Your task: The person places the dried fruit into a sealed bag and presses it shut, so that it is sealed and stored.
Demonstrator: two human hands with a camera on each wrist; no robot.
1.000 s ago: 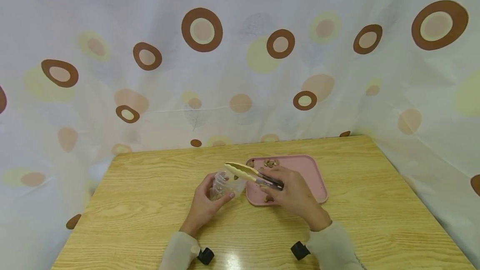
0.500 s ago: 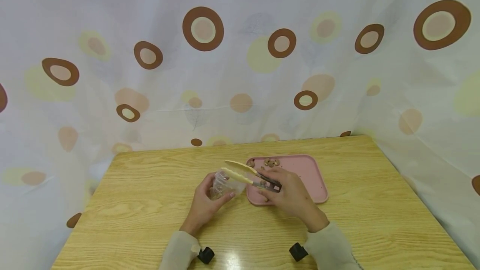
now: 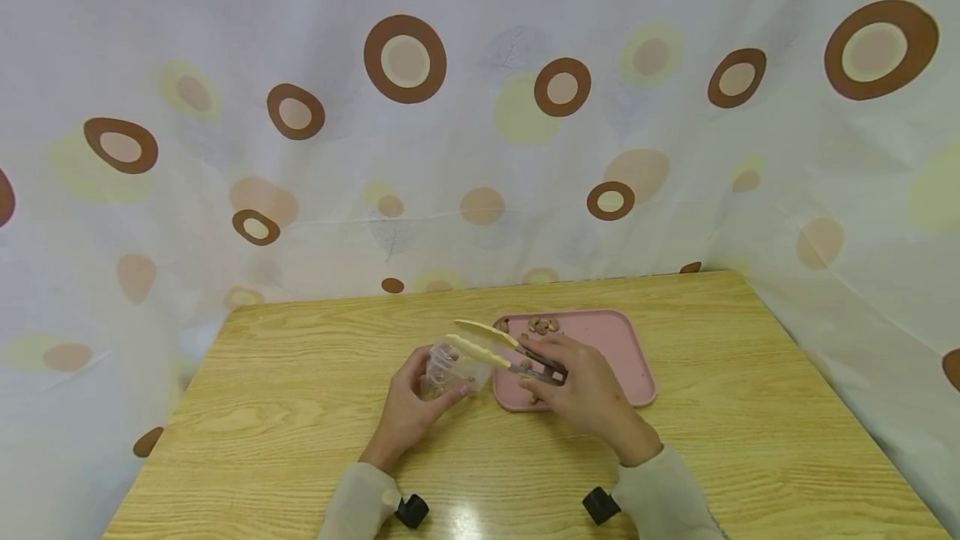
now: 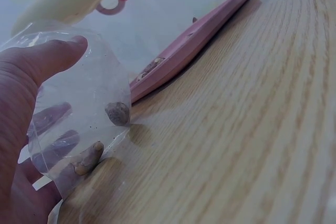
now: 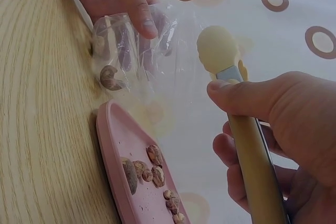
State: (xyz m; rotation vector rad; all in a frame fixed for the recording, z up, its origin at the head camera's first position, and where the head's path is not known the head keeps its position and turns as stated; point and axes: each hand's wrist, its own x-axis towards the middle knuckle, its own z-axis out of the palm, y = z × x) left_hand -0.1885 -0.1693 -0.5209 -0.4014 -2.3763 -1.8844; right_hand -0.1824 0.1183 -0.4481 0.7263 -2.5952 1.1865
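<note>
My left hand (image 3: 411,408) holds a clear plastic bag (image 4: 86,90), thumb in front and fingers behind, its mouth towards the right. Two brown, curled pieces resembling skin-on cashews lie low in the bag, one a rounded nut (image 4: 117,113). In my right hand (image 3: 592,390) are metal tongs (image 5: 254,166) with cream scalloped heads, gripped between thumb and fingers. The tong heads stand apart over the bag's opening, with nothing visible between them. Under the right hand is a pink tray (image 3: 611,340) with several more brown nuts (image 5: 155,155) scattered on it.
The wooden table (image 3: 300,390) bears the tray to the right of the bag. Behind and beside it hangs a pale curtain (image 3: 480,148) with brown and yellow ovals. Dark small devices (image 3: 412,512) sit at both wrists.
A brown nut seen just below the tong heads one second ago is gone from there. The tong heads have shifted slightly. My left hand has stayed in place with the bag.
</note>
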